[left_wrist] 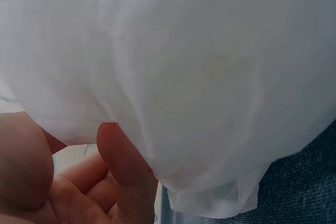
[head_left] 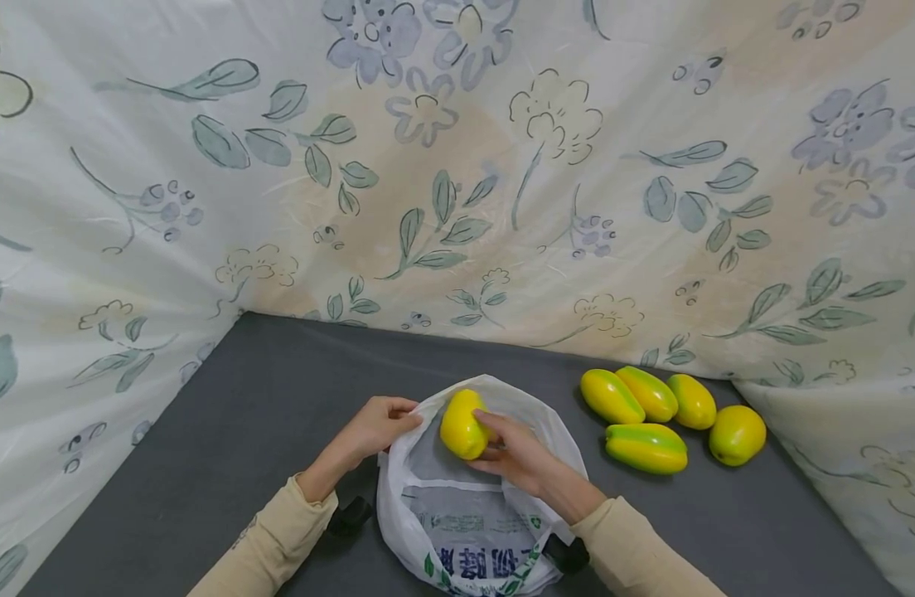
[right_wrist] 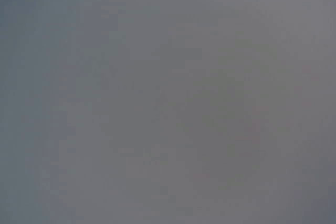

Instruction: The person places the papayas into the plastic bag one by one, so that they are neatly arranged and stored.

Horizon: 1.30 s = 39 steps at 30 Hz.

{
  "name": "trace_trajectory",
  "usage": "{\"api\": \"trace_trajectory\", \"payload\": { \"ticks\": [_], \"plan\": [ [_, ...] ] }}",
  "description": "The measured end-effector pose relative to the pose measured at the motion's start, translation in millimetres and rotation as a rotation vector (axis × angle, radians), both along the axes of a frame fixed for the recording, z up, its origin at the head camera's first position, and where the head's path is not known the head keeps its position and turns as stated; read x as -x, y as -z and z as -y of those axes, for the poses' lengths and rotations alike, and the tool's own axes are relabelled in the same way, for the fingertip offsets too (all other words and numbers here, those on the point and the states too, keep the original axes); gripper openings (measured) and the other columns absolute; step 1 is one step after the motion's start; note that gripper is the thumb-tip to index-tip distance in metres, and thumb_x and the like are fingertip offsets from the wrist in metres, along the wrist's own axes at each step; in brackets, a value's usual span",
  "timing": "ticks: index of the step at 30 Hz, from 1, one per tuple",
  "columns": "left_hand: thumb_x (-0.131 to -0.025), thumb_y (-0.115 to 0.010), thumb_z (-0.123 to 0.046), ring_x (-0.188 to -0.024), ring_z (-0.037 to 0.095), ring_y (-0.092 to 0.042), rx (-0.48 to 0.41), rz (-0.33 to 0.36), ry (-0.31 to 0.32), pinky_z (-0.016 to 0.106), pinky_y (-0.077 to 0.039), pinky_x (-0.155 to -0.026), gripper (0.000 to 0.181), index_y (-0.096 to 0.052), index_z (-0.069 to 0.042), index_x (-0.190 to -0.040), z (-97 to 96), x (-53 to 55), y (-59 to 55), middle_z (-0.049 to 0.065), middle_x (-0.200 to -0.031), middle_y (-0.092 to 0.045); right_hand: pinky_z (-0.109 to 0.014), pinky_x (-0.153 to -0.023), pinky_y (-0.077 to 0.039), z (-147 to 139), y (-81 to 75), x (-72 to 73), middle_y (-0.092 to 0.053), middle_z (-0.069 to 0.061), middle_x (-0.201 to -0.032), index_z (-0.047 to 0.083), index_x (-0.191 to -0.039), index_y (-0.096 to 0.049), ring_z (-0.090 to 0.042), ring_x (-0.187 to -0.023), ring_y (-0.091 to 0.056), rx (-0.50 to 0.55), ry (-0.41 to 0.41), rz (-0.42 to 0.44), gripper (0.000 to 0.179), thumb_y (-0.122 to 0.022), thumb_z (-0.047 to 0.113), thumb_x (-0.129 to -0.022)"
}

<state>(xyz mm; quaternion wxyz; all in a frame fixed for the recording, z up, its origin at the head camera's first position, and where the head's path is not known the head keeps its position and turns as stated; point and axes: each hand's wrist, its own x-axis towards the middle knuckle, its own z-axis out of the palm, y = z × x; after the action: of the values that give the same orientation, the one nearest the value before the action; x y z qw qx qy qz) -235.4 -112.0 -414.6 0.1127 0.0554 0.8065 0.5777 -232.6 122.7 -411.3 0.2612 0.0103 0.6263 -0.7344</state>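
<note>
A white plastic bag with printed characters and green leaves stands with its mouth wide. My left hand pinches the bag's rim at its left side. In the left wrist view, the thumb and fingers of that hand lie against the thin white plastic. Inside the bag's mouth, my right hand grips a glossy yellow mango from its right side. The right wrist view is only a grey blur, hiding both hand and fruit.
To the right of the bag, several yellow-green mangoes lie grouped on the dark grey tabletop. A floral curtain hangs behind the table and down both sides.
</note>
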Motion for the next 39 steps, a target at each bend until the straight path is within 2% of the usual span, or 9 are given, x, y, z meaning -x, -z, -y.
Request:
{"api": "trace_trajectory", "payload": {
  "ticks": [8,15,21,28,34,39],
  "plan": [
    [-0.094,-0.062,-0.014,-0.075,0.016,-0.062,0.034,0.013,-0.014,0.032,-0.054,-0.061,0.031,-0.063,-0.001,-0.122,-1.8,0.3,1.3,0.007,-0.104,-0.066,-0.047,-0.096,-0.043,2,2.9,-2.4,-0.029,-0.032,-0.136,-0.008,-0.144,-0.019,-0.04,-0.118,-0.046,-0.008,-0.027,0.004,0.068,-0.053,0.029,-0.098],
    [-0.094,-0.062,-0.016,-0.075,0.016,-0.061,0.045,0.005,-0.006,0.032,-0.053,-0.061,0.032,-0.063,-0.003,-0.123,-0.2,0.6,1.0,0.006,-0.104,-0.066,-0.049,-0.099,-0.039,0,3.6,-3.0,-0.031,-0.029,-0.137,-0.004,-0.146,-0.018,-0.037,-0.119,-0.046,-0.024,-0.051,0.008,0.07,-0.053,0.031,-0.098],
    [-0.094,-0.062,-0.017,-0.074,0.016,-0.061,0.051,0.008,-0.007,0.031,-0.053,-0.061,0.032,-0.063,-0.003,-0.123,-0.7,-0.7,-1.2,0.006,-0.103,-0.066,-0.052,-0.1,-0.037,-5,1.1,-5.0,-0.026,-0.029,-0.143,-0.001,-0.149,-0.012,-0.041,-0.125,-0.039,-0.064,-0.073,-0.002,0.071,-0.051,0.032,-0.099],
    [-0.093,-0.063,-0.016,-0.073,0.016,-0.06,0.053,0.002,-0.014,0.031,-0.053,-0.06,0.032,-0.063,-0.003,-0.122,-2.5,-2.6,-2.1,0.006,-0.103,-0.066,-0.054,-0.094,-0.042,-19,-7.6,-8.6,-0.022,-0.03,-0.141,0.001,-0.149,-0.013,-0.046,-0.128,-0.032,-0.095,-0.048,-0.015,0.066,-0.048,0.03,-0.1],
    [-0.093,-0.062,-0.017,-0.073,0.017,-0.06,0.058,0.004,-0.019,0.031,-0.052,-0.059,0.033,-0.062,-0.002,-0.123,-1.4,-3.6,-1.5,0.007,-0.103,-0.065,-0.051,-0.093,-0.044,-36,-20.7,-8.5,-0.027,-0.027,-0.141,0.004,-0.149,-0.018,-0.045,-0.127,-0.033,-0.118,-0.072,-0.043,0.068,-0.049,0.038,-0.099],
    [-0.094,-0.062,-0.017,-0.074,0.017,-0.061,0.046,0.018,-0.027,0.031,-0.053,-0.06,0.034,-0.062,-0.002,-0.124,0.6,-3.8,0.1,0.007,-0.105,-0.065,-0.047,-0.093,-0.045,-49,-25.1,-8.5,-0.028,-0.026,-0.143,0.006,-0.149,-0.023,-0.044,-0.128,-0.035,-0.131,-0.09,-0.059,0.07,-0.05,0.044,-0.097]
  ]
}}
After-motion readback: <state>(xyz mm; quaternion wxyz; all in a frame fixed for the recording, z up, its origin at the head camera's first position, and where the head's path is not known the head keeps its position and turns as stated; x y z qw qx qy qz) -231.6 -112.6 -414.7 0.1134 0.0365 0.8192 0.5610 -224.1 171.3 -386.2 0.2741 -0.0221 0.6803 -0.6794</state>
